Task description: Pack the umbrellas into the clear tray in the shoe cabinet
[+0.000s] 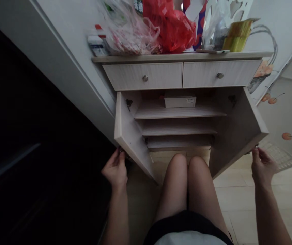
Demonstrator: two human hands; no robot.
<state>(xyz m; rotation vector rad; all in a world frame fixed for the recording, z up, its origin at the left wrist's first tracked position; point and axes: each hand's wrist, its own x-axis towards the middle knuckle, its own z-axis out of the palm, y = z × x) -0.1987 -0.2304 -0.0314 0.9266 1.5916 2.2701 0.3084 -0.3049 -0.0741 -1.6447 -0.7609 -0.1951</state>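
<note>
Both doors of a pale wood-grain cabinet point(180, 131) stand swung outward. My left hand point(116, 167) pinches a small knob at the outer face of the left door point(133, 139); the fingers partly cover the knob. On the other side, my right hand point(262, 166) is closed on the knob point(256, 146) of the right door point(240, 126). Between the doors several shelves show. A white box point(180, 101) with a small label sits on the upper shelf.
Two shut drawers point(142, 75) with round knobs lie above the doors. The cabinet top carries a red plastic bag point(172, 29), a clear bag point(133, 35), a white bottle point(97, 46), a yellow package point(237, 35) and a phone-like flat object point(213, 51). My knees point(188, 166) are between the doors.
</note>
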